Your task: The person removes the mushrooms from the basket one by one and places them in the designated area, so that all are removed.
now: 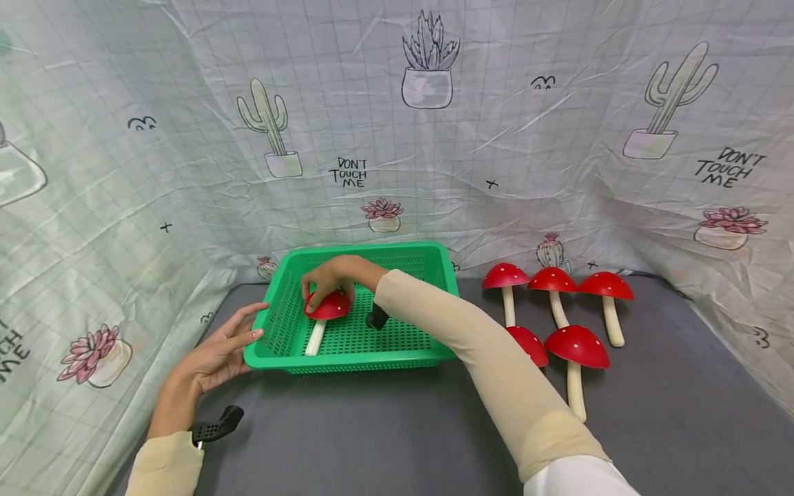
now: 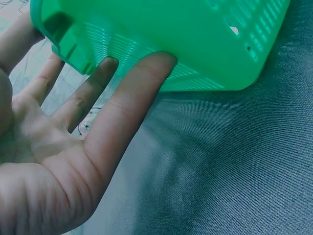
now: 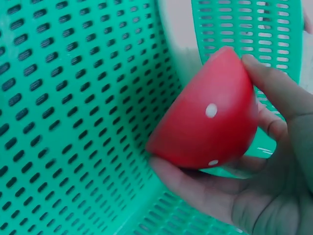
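Observation:
My right hand [image 1: 331,275] reaches into a green plastic basket [image 1: 372,357] and grips a toy mushroom [image 1: 333,308] by its red, white-dotted cap. The mushroom's pale stem [image 1: 315,337] points toward the front wall, inside the basket's left half. In the right wrist view, thumb and fingers span the edges of the cap [image 3: 205,117], close over the perforated floor; the stem is hidden there. At the basket's left end, my left hand [image 1: 220,351] touches the rim and outer side with extended fingers. The left wrist view shows those fingers [image 2: 124,105] against the green wall [image 2: 195,44].
Several more red-capped toy mushrooms [image 1: 577,346] lie on the dark grey cloth [image 1: 372,434] to the right, in two rows. My right forearm partly covers one cap [image 1: 527,344]. A printed fabric curtain [image 1: 496,138] closes off the back and sides.

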Available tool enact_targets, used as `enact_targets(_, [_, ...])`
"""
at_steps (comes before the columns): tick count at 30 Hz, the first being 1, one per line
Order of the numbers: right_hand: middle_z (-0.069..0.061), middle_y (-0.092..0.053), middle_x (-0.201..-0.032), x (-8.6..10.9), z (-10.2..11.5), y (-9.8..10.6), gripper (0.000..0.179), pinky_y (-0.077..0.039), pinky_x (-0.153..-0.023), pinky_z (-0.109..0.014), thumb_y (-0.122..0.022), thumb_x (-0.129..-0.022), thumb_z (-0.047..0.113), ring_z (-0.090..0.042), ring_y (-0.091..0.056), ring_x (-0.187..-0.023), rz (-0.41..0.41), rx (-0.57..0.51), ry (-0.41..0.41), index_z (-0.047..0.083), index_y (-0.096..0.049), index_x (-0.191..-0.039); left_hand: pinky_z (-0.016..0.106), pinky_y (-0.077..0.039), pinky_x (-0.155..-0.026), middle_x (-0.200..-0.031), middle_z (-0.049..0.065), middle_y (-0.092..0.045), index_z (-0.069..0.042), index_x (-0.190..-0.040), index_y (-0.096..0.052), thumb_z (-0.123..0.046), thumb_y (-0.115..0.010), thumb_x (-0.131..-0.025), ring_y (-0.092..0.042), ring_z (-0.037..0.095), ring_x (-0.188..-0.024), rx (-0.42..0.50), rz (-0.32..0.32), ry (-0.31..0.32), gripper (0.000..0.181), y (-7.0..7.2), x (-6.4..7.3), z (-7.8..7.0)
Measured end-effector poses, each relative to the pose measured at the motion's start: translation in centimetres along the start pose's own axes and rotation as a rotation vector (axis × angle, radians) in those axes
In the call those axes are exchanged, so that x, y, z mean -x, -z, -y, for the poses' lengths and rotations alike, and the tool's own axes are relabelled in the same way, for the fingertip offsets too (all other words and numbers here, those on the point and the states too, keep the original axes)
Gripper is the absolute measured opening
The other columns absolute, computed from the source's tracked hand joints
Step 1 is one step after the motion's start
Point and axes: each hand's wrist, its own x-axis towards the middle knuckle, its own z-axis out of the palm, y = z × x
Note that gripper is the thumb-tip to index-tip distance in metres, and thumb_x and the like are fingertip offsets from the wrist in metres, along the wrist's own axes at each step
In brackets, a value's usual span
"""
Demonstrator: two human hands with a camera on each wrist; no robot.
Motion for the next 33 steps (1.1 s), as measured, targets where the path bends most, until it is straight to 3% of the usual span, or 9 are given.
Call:
enact_targets(5, [-0.005, -0.044, -0.128, 0.5, 0.3, 0.2, 0.038, -0.061, -0.077, -0.045, -0.072, -0.095, 0.039, -0.03, -0.064, -0.103, 0.016, -0.092, 0.026, 0.024, -0.051, -0.122, 0.048, -0.059, -0.084, -0.159, 0.005, -0.014, -0.028, -0.156, -0.021, -0.007, -0.045, -0.109, -0.066, 0.023, -0.114, -0.012, -0.016, 0.006, 0.056, -0.3, -0.1, -0.1])
enact_targets(12, [-0.005, -0.044, -0.131, 2.8, 1.0, 0.8, 0.037, -0.06, -0.079, -0.051, -0.075, -0.093, 0.032, -0.031, -0.062, -0.107, 0.001, -0.219, 0.113, 0.02, -0.053, -0.12, 0.047, -0.058, -0.087, -0.158, 0.001, -0.018, -0.028, -0.157, -0.018, -0.01, -0.043, -0.11, -0.066, 0.023, -0.114, -0.018, 0.004, 0.003, 0.056, -0.5, 0.1, 0.0])
enact_targets(18, [-0.008, -0.048, -0.129, 5.4, 1.7, 1.1, 0.035, -0.061, -0.075, -0.05, -0.073, -0.095, 0.033, -0.032, -0.064, -0.102, -0.054, -0.236, 0.199, 0.02, -0.052, -0.12, 0.048, -0.057, -0.088, -0.152, -0.005, -0.028, -0.029, -0.158, -0.018, -0.01, -0.04, -0.111, -0.066, 0.022, -0.114, -0.021, 0.028, -0.014, 0.055, -0.2, 0.4, 0.1])
enact_targets(22, [-0.008, -0.056, -0.123, 7.3, 2.2, 1.3, 0.035, -0.06, -0.079, -0.052, -0.072, -0.095, 0.035, -0.028, -0.065, -0.103, -0.075, -0.246, 0.285, 0.022, -0.052, -0.122, 0.048, -0.057, -0.088, -0.15, -0.006, -0.033, -0.03, -0.157, -0.018, -0.011, -0.039, -0.111, -0.067, 0.022, -0.113, -0.012, 0.019, -0.004, 0.054, -0.1, 0.5, 0.2])
enact_targets(33, [-0.008, -0.061, -0.122, 12.5, 2.1, 1.4, 0.035, -0.061, -0.076, -0.048, -0.072, -0.096, 0.033, -0.026, -0.063, -0.111, -0.144, -0.284, 0.439, 0.024, -0.054, -0.124, 0.051, -0.056, -0.09, -0.149, -0.007, -0.034, -0.03, -0.157, -0.019, -0.01, -0.039, -0.111, -0.066, 0.022, -0.114, 0.002, 0.045, -0.015, 0.053, -0.3, 0.4, 0.3])
